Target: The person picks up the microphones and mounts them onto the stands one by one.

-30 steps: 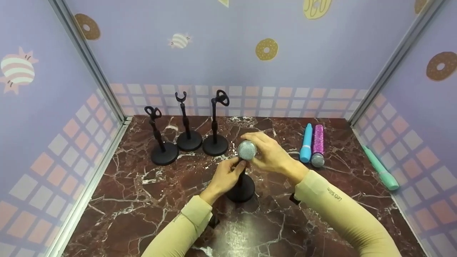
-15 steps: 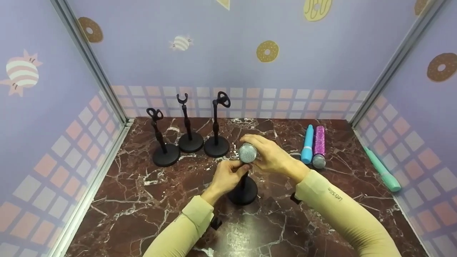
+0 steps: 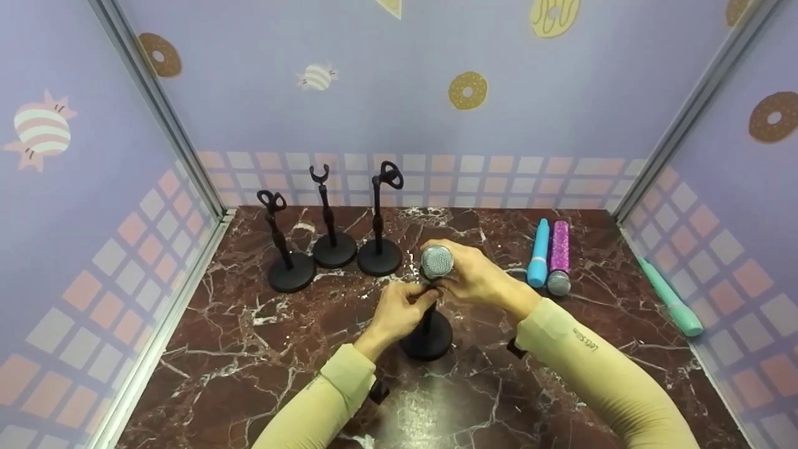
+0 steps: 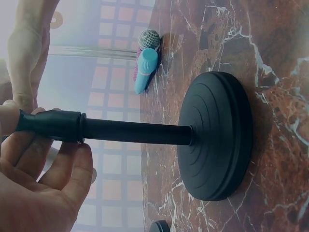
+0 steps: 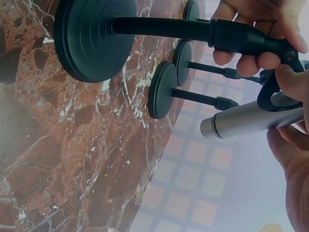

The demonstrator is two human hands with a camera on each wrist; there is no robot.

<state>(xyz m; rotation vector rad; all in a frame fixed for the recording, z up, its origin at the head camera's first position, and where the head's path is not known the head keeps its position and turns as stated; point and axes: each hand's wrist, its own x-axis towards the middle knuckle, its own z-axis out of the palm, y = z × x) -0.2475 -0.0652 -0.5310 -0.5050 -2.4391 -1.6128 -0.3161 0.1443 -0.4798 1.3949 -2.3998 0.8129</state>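
Note:
A silver microphone (image 3: 437,260) with a mesh head sits in the clip of a black desk stand (image 3: 427,340). In the right wrist view, the microphone's grey body slants through the black clip (image 5: 270,94). My right hand (image 3: 479,274) grips the microphone at the clip, its thumb against the clip. My left hand (image 3: 397,312) holds the stand's neck just under the clip joint, its fingers curled round the thick collar (image 4: 60,124). The round base rests on the table in the left wrist view. The microphone's lower body is hidden in the head view.
Three other black stands, a left one (image 3: 291,271), a middle one (image 3: 335,249) and a right one (image 3: 379,255), stand at the back left. A blue microphone (image 3: 538,252) and a glittery purple microphone (image 3: 560,255) lie at the right. A mint-green one (image 3: 673,299) lies by the right wall.
The microphone's head has shifted slightly right and both hands with it. The left hand keeps its hold on the stand, the right on the microphone. The whole view has drifted a little.

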